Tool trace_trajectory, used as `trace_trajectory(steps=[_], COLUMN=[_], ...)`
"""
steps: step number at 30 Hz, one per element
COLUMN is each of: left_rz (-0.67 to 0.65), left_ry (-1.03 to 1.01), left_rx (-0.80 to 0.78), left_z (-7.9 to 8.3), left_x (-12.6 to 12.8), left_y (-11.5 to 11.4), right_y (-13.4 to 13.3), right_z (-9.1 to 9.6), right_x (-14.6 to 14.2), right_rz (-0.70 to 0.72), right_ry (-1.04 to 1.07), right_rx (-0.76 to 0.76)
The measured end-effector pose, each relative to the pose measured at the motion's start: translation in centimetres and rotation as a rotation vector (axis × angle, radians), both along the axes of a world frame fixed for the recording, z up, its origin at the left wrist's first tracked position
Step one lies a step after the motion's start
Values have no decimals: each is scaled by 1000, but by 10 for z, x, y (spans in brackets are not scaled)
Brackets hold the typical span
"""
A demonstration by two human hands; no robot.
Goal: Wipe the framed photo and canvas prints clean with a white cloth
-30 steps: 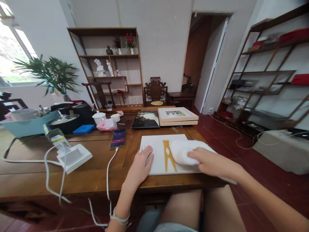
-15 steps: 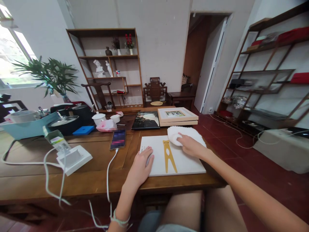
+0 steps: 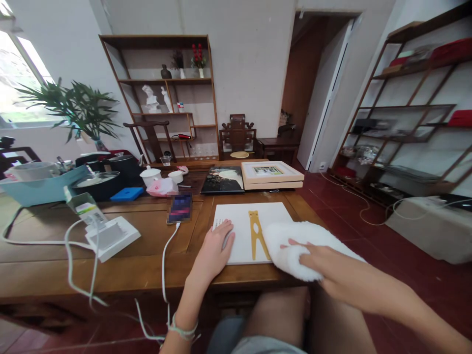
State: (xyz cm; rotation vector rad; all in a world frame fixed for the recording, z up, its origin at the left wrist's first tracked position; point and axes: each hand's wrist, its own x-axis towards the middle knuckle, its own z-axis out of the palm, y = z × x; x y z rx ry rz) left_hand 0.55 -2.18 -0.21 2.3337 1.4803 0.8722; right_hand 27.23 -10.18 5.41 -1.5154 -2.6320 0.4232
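A white canvas panel (image 3: 243, 226) with a yellow cat-like figure (image 3: 255, 232) painted on it lies on the wooden table (image 3: 110, 265) in front of me. My left hand (image 3: 213, 250) rests flat on the panel's left edge, fingers stretched out. My right hand (image 3: 324, 265) presses a fluffy white cloth (image 3: 291, 243) onto the panel's near right corner, fingers over the cloth. The cloth covers that corner and hangs past the table's edge.
A phone (image 3: 180, 208) on a white cable lies left of the panel. Framed pictures (image 3: 271, 174) and a dark print (image 3: 223, 181) sit behind it. White boxes (image 3: 110, 237), a blue basin (image 3: 40, 189), pots and cups crowd the left side. Shelves line the walls.
My right hand has pulled the cloth from the panel's far right corner back to its near right corner. The left hand has stayed put.
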Motion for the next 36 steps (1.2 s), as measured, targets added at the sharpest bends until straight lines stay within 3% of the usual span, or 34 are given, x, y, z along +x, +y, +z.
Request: trace_trajectory(steps=[7,11,15,23,26,30,33,36], left_rz=[-4,1,-4,-10,-8,-10,-9,-10], left_ry=[2,-1,-8,-16,-4,5,-1,-15], left_rx=[-6,-6,2,19,17,11,14,14], left_z=[0,2,2,-1,-1,-1,-1,0], left_x=[1,1,0,0,1,0,0,0], left_y=[0,0,-1,0,0,0,0,0], right_y=[107,141,127,25,2,16,50,86], right_z=[-1,-9,-19,-21,-18,-11,-8,-10], right_x=[-12,-30,-51,-51,-47,-45,-49,-59], right_rz=[-79,-155,-136,22,52,-15,-129,-144], right_ry=[-23,10,43,73,78,110,123,88], right_rx=[185,243,262,128,96,101,165,226])
